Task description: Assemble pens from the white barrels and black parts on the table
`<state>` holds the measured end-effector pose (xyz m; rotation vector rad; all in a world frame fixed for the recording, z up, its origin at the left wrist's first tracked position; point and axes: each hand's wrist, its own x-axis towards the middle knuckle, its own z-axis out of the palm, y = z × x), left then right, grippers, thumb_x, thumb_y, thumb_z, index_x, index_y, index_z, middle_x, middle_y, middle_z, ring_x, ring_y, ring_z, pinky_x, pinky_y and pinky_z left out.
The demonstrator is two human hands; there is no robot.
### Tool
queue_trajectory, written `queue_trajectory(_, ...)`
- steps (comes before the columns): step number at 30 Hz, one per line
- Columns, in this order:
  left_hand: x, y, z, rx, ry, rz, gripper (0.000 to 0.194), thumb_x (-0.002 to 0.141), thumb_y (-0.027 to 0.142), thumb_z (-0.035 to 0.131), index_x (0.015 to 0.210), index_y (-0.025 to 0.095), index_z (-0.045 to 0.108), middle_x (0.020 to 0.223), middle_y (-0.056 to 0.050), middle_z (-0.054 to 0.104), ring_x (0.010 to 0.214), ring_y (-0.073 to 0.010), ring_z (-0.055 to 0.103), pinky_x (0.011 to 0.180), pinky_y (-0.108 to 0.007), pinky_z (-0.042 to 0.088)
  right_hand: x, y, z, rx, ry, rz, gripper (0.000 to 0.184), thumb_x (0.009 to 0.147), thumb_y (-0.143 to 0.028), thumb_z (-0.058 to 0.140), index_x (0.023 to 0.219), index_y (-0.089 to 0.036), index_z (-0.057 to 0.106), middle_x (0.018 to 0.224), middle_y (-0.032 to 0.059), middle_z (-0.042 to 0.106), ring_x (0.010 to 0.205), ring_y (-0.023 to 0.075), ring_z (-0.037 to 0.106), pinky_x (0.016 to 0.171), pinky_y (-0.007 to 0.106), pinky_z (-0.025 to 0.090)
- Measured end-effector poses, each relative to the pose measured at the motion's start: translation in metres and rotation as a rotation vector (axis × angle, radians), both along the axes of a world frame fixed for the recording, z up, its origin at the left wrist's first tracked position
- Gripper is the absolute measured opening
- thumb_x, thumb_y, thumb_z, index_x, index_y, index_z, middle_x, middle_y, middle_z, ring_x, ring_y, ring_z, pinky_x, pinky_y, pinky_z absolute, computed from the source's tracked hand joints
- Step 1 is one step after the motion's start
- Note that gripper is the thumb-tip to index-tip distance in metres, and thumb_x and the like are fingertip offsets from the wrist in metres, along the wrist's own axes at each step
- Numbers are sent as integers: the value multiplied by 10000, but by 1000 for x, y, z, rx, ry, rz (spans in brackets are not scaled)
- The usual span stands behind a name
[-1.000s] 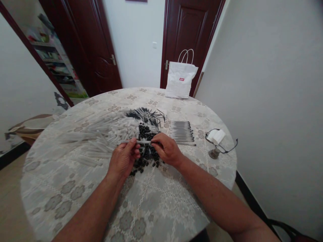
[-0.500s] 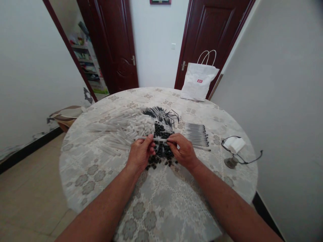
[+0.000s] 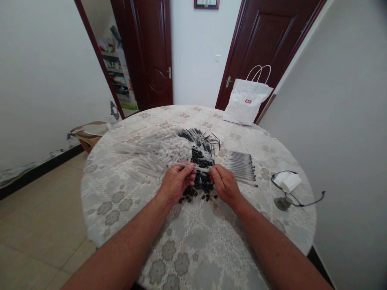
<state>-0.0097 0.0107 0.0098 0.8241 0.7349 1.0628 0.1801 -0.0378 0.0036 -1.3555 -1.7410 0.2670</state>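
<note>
A whitish pen barrel (image 3: 202, 169) is held level between my two hands, above a heap of small black plugs (image 3: 204, 184). My left hand (image 3: 177, 183) pinches it between thumb and fingers, its left end sticking out past them. At the right end, my right hand (image 3: 225, 183) is closed with the fingertips on the barrel; any small part inside those fingers is hidden. Left of my hands lie loose whitish barrels (image 3: 143, 165) and shorter white pieces (image 3: 177, 150). Behind the plugs is a bunch of dark-tipped refills (image 3: 198, 137). A row of dark-ended pens (image 3: 240, 165) lies to the right.
Black-framed glasses (image 3: 302, 204), folded white paper (image 3: 288, 182) and a small round dark object (image 3: 283, 203) lie at the right. A white paper bag (image 3: 248, 106) stands at the back of the round table, which has a patterned cloth (image 3: 169, 249).
The camera view has shifted, so the scene sits further right. My right fingers have closed more around the barrel's end, and the barrel now slopes slightly down to the right.
</note>
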Motion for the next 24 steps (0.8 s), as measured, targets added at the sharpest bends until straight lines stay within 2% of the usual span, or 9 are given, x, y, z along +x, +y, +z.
queue_trajectory(3, 1, -1, -2, 17, -2, -18, 386, 719, 402, 886, 952, 139, 727, 778, -31, 687, 607, -99, 608, 497, -202, 525, -1, 1, -3, -116, 140, 9, 469, 1077, -476, 370, 716, -231, 543, 607, -16, 562, 581, 152, 538, 603, 278, 399)
queue_trajectory(5, 1, -1, -2, 20, -2, -9, 385, 726, 400, 881, 965, 139, 732, 781, -29, 683, 609, -97, 604, 493, -199, 522, -1, 2, -5, -160, 230, 31, 481, 1075, -504, 354, 738, -228, 558, 592, -24, 558, 529, 143, 521, 560, 274, 394)
queue_trajectory(8, 1, -1, -2, 20, -7, 15, 371, 735, 393, 875, 966, 139, 732, 783, -26, 680, 604, -93, 597, 481, -193, 509, 0, 1, -5, -124, 267, 50, 350, 1062, -471, 396, 920, -224, 599, 657, -28, 592, 561, 147, 543, 580, 272, 412)
queue_trajectory(11, 1, -1, -2, 28, -11, 11, 371, 738, 398, 872, 960, 136, 733, 781, -28, 681, 601, -94, 598, 478, -194, 506, 1, -1, -3, -69, 179, 29, 217, 1031, -414, 477, 1023, -226, 586, 718, -21, 617, 662, 168, 585, 662, 284, 439)
queue_trajectory(14, 2, -1, -3, 29, -19, 2, 384, 722, 397, 884, 959, 135, 733, 773, -29, 683, 597, -96, 599, 484, -200, 510, 1, -2, -2, -59, 105, 7, 224, 1042, -400, 451, 957, -231, 572, 710, -17, 614, 669, 174, 576, 678, 294, 430)
queue_trajectory(19, 4, -2, -3, 38, -44, -17, 379, 712, 393, 890, 938, 133, 732, 754, -27, 680, 587, -91, 592, 491, -197, 507, -3, -1, -4, -149, 189, 54, 449, 1077, -476, 363, 722, -243, 504, 569, -27, 560, 542, 156, 529, 601, 291, 406)
queue_trajectory(22, 5, -3, -4, 39, -44, -9, 377, 720, 391, 883, 942, 130, 727, 755, -28, 677, 581, -90, 585, 482, -198, 501, -4, 0, -7, -204, 274, 56, 493, 1077, -517, 343, 702, -242, 510, 526, -31, 542, 498, 153, 509, 558, 289, 400)
queue_trajectory(24, 5, -3, -5, 39, -44, -6, 374, 736, 397, 872, 945, 128, 719, 762, -29, 675, 581, -90, 583, 475, -198, 497, -4, -1, -8, -180, 276, 50, 451, 1071, -510, 362, 755, -238, 534, 568, -28, 563, 526, 156, 525, 566, 291, 402)
